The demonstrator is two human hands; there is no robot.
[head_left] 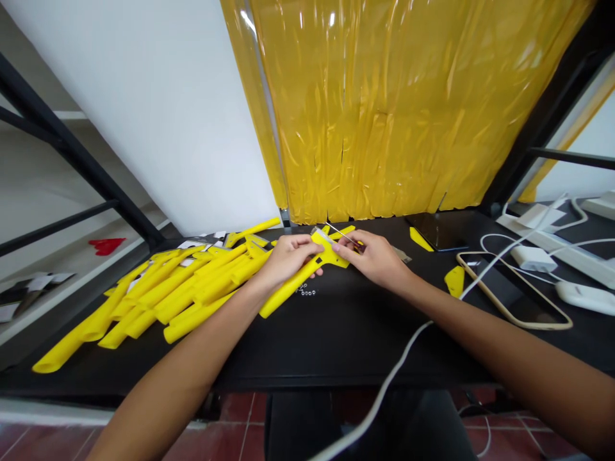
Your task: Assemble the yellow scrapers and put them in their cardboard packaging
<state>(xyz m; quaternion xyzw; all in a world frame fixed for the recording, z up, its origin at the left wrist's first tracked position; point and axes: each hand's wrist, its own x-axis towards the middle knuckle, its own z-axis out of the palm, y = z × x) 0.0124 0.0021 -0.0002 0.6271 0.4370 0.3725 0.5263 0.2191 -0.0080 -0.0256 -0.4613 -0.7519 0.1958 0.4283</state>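
Note:
Over the black table, my left hand (288,257) is closed on a yellow plastic part (289,288) with a tube-like handle and a wider, branched head. The handle slants down toward me, and a small dark square hole shows near the head. My right hand (375,257) pinches a thin metal-shafted tool (340,233) with a dark end; its exact kind is too small to tell. Its thumb lies at the right side of the yellow head. Just below the hands, several tiny shiny ring-like pieces (307,292) lie on the tabletop.
To the left lies a pile of yellow tubular parts (192,282). On the right are a phone in a pale case (514,291), a dark tablet-like slab (439,232), yellow scraps (454,282), chargers and a white cable (408,352) crossing the front edge. A yellow plastic curtain (408,115) hangs behind.

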